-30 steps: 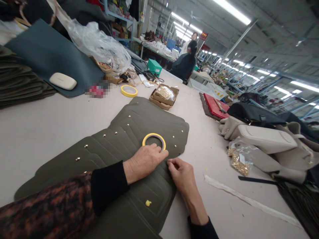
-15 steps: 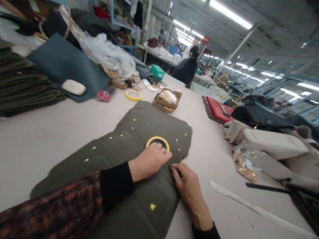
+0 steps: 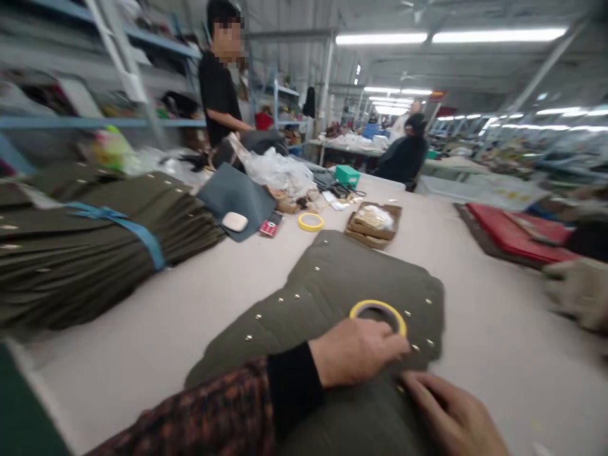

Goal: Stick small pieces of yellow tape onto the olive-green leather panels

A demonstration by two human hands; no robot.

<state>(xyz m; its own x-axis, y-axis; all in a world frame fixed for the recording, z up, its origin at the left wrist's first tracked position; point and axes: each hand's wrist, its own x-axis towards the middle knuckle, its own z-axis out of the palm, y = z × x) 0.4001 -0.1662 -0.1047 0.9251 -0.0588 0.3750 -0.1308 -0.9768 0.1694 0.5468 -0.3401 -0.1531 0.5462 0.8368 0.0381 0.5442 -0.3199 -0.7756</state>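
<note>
A dark olive padded panel [image 3: 327, 323] with small gold metal studs lies on the table in front of me. My left hand [image 3: 358, 351] is over it, fingers curled round the near side of a roll of yellow tape [image 3: 403, 322]. At the panel's right edge, my right hand [image 3: 451, 411] has its thumb and forefinger drawn together. A small yellowish spot shows by those fingertips, but blur hides what they hold. Part of the panel is hidden under my left forearm.
Stacked olive panels [image 3: 109, 266] tied with a blue ribbon stand left. Behind the panel are another yellow tape roll [image 3: 311, 227], a cardboard box [image 3: 396, 221] with gold pieces, and a white case [image 3: 234, 221]. A red item [image 3: 513, 231] lies right. A person [image 3: 221, 95] stands far left.
My view has swung left and levelled, bringing the tied stack and a standing person into sight. Both hands stay at about the same places on the panel, the left still at the tape roll.
</note>
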